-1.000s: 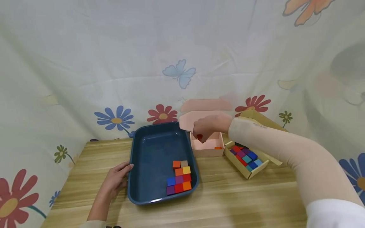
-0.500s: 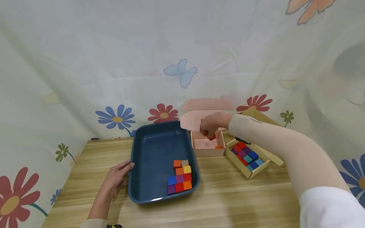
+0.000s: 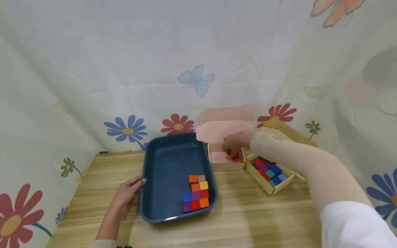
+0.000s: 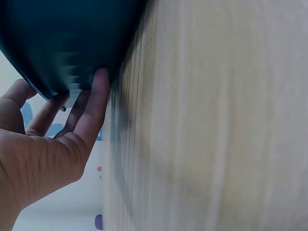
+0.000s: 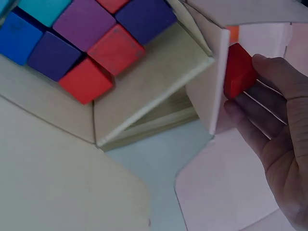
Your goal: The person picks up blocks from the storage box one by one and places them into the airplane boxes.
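My right hand (image 3: pixel 235 142) is down inside the pink box (image 3: pixel 226 166), pinching a red cube (image 5: pixel 239 71) between thumb and fingers near the box's side wall. Close by the red cube lies an orange cube (image 3: pixel 238 161), mostly hidden in the right wrist view. My left hand (image 3: pixel 127 193) holds the left rim of the dark blue tray (image 3: pixel 164 165), thumb over the edge and fingers against the outer wall. Several coloured cubes (image 3: pixel 195 195) sit in rows at the tray's lower right, with an orange one and a tan one (image 3: pixel 201 178) at the top.
To the right, an open yellowish cardboard box (image 3: pixel 261 179) holds several red, purple, blue and teal cubes (image 5: pixel 84 24). Its lid leans back beneath the right forearm. The pink box's raised lid (image 3: pixel 211 130) stands behind it. A floral curtain (image 3: pixel 139 69) hangs behind the wooden table (image 3: pixel 248 213).
My right hand, carrying the red cube, has moved right and lowered into the pink box beside the orange cube. The left hand stays at the tray's rim.
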`<state>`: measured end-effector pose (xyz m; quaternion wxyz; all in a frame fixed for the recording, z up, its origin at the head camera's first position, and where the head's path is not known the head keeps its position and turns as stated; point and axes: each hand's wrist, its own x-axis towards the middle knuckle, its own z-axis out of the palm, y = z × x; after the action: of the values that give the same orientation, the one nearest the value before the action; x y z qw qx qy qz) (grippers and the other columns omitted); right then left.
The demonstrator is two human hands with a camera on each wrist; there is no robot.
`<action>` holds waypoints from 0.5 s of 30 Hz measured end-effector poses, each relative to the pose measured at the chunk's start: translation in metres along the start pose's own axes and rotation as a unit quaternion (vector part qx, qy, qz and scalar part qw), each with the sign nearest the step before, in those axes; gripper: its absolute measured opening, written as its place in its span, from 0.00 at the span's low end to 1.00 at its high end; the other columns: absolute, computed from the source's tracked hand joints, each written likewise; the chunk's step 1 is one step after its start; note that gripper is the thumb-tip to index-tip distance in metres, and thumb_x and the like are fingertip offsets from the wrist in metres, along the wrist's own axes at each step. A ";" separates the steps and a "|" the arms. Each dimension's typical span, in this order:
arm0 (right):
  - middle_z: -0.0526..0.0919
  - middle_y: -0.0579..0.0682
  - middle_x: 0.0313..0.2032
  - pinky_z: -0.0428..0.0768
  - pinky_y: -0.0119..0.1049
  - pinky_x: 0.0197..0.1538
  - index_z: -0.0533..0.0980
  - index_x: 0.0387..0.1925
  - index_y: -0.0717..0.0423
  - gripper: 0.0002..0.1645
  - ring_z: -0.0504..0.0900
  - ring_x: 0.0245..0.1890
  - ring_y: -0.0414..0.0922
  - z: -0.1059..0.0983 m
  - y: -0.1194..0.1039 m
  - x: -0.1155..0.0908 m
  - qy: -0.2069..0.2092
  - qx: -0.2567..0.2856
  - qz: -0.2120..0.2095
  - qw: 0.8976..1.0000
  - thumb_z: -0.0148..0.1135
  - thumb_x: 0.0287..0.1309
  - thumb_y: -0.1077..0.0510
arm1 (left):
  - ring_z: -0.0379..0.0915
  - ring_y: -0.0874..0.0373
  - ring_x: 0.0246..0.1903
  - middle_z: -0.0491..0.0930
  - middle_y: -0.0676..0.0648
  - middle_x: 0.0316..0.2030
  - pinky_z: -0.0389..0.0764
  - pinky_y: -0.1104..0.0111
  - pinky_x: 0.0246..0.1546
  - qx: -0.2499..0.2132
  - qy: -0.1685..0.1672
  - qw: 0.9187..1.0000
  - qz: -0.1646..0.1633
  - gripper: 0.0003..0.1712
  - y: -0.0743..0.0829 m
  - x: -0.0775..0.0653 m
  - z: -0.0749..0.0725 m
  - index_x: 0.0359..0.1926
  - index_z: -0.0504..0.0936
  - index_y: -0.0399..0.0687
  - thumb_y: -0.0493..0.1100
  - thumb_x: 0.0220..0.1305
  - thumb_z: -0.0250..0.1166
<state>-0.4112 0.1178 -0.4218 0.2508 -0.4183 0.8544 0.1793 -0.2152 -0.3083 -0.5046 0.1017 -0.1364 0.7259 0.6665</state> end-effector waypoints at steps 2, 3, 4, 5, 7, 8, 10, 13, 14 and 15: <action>0.74 0.40 0.19 0.70 0.31 0.27 0.81 0.23 0.45 0.11 0.74 0.22 0.39 0.006 -0.001 0.000 -0.001 0.006 0.006 1.000 0.69 0.60 0.59 | 0.76 0.59 0.50 0.64 0.33 0.70 0.86 0.58 0.48 -0.002 -0.001 1.000 -0.001 0.42 -0.001 0.000 0.000 0.77 0.60 0.40 0.53 0.72 0.64; 0.76 0.40 0.20 0.72 0.31 0.28 0.82 0.25 0.46 0.09 0.75 0.23 0.40 0.009 -0.001 0.000 -0.003 0.003 0.005 1.000 0.69 0.62 0.57 | 0.76 0.58 0.50 0.64 0.33 0.70 0.85 0.58 0.48 -0.003 -0.001 1.000 0.000 0.42 -0.001 -0.001 0.000 0.77 0.60 0.40 0.53 0.72 0.64; 0.77 0.41 0.21 0.73 0.30 0.29 0.83 0.27 0.47 0.08 0.76 0.24 0.39 0.012 -0.001 0.001 -0.003 -0.004 -0.001 1.000 0.68 0.63 0.56 | 0.76 0.58 0.50 0.64 0.33 0.70 0.85 0.58 0.48 -0.002 -0.001 1.000 0.000 0.42 -0.001 -0.001 0.001 0.77 0.60 0.40 0.54 0.72 0.64; 0.78 0.41 0.21 0.74 0.30 0.29 0.83 0.28 0.48 0.09 0.76 0.24 0.39 0.014 -0.001 0.001 -0.004 -0.008 -0.005 1.000 0.68 0.65 0.54 | 0.77 0.58 0.51 0.64 0.33 0.70 0.85 0.57 0.48 -0.002 -0.001 1.000 0.001 0.42 -0.001 -0.001 0.001 0.77 0.60 0.40 0.54 0.72 0.64; 0.78 0.41 0.21 0.73 0.29 0.29 0.83 0.27 0.49 0.12 0.75 0.23 0.39 0.017 -0.001 0.001 -0.008 -0.011 -0.009 1.000 0.66 0.68 0.52 | 0.77 0.58 0.51 0.64 0.32 0.70 0.85 0.57 0.49 -0.002 -0.001 1.000 0.002 0.42 -0.002 -0.001 0.001 0.77 0.61 0.39 0.54 0.72 0.64; 0.77 0.42 0.20 0.72 0.29 0.28 0.82 0.27 0.50 0.14 0.75 0.22 0.39 0.018 0.000 0.001 -0.008 -0.014 -0.012 1.000 0.64 0.69 0.51 | 0.77 0.58 0.50 0.65 0.33 0.70 0.85 0.57 0.49 -0.002 -0.001 1.000 0.002 0.42 -0.002 -0.001 0.001 0.77 0.61 0.39 0.54 0.72 0.65; 0.76 0.42 0.20 0.71 0.29 0.27 0.81 0.26 0.50 0.15 0.73 0.21 0.38 0.019 0.000 0.000 -0.007 -0.010 -0.011 1.000 0.64 0.69 0.50 | 0.78 0.58 0.50 0.66 0.33 0.69 0.85 0.56 0.49 -0.003 0.000 1.000 0.001 0.41 -0.002 -0.001 0.001 0.77 0.61 0.40 0.54 0.72 0.65; 0.76 0.41 0.20 0.71 0.29 0.27 0.82 0.26 0.51 0.16 0.72 0.21 0.37 0.019 0.001 -0.001 -0.006 -0.011 -0.019 1.000 0.64 0.69 0.51 | 0.78 0.58 0.49 0.67 0.34 0.68 0.86 0.57 0.48 -0.007 0.000 1.000 0.002 0.41 -0.001 0.000 0.001 0.77 0.61 0.40 0.53 0.72 0.65; 0.76 0.41 0.20 0.72 0.28 0.28 0.82 0.26 0.51 0.14 0.73 0.22 0.37 0.019 0.001 -0.001 -0.010 -0.006 -0.017 1.000 0.64 0.69 0.51 | 0.79 0.59 0.48 0.69 0.34 0.67 0.86 0.57 0.48 -0.009 0.000 1.000 0.003 0.41 -0.001 0.000 0.001 0.76 0.62 0.39 0.53 0.72 0.65; 0.77 0.41 0.21 0.74 0.28 0.29 0.83 0.27 0.51 0.13 0.74 0.22 0.37 0.019 0.000 -0.001 -0.013 -0.004 -0.016 1.000 0.64 0.68 0.52 | 0.79 0.59 0.48 0.69 0.35 0.66 0.86 0.57 0.48 -0.008 0.000 1.000 0.003 0.41 -0.001 0.000 0.001 0.76 0.62 0.39 0.53 0.72 0.65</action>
<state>-0.4054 0.1290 -0.4365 0.2630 -0.4308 0.8433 0.1844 -0.2147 -0.3075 -0.5058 0.0984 -0.1354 0.7206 0.6729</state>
